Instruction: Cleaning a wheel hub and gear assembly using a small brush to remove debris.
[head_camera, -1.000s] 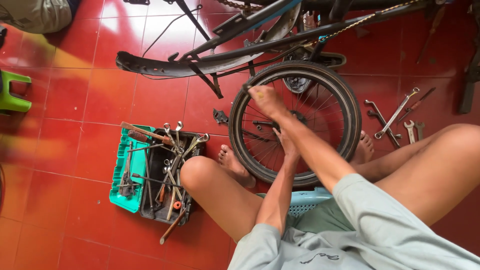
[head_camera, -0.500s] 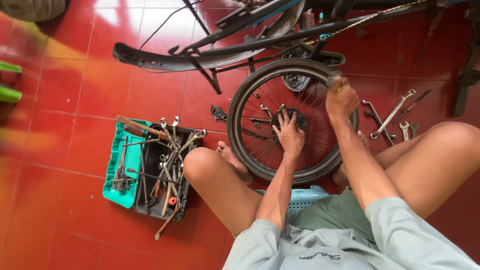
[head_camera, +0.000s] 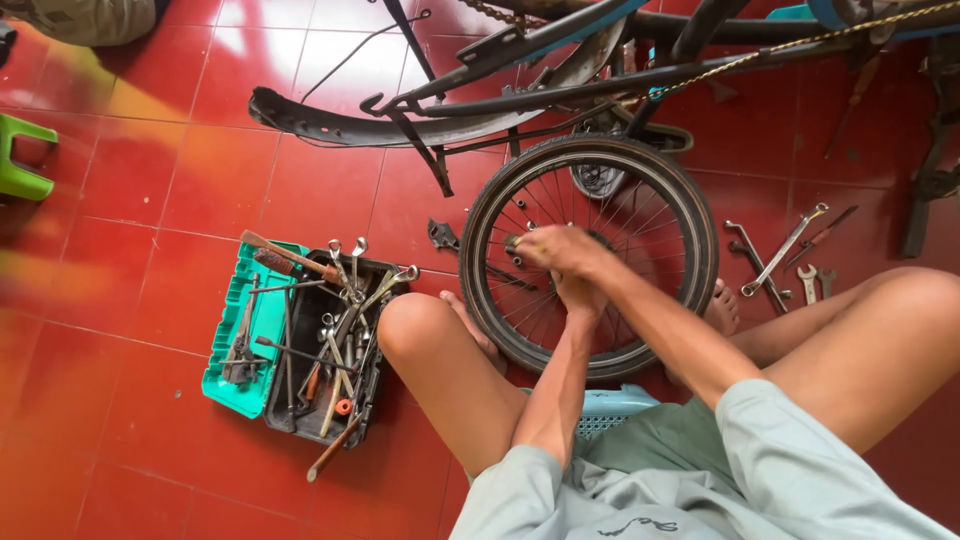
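Green toolbox full of tools; wrenches on red floor.

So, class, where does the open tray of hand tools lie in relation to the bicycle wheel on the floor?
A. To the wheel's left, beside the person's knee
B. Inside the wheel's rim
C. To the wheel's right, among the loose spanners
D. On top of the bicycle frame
A: the tool tray lies on the red tiles left of the wheel, next to the bent knee.
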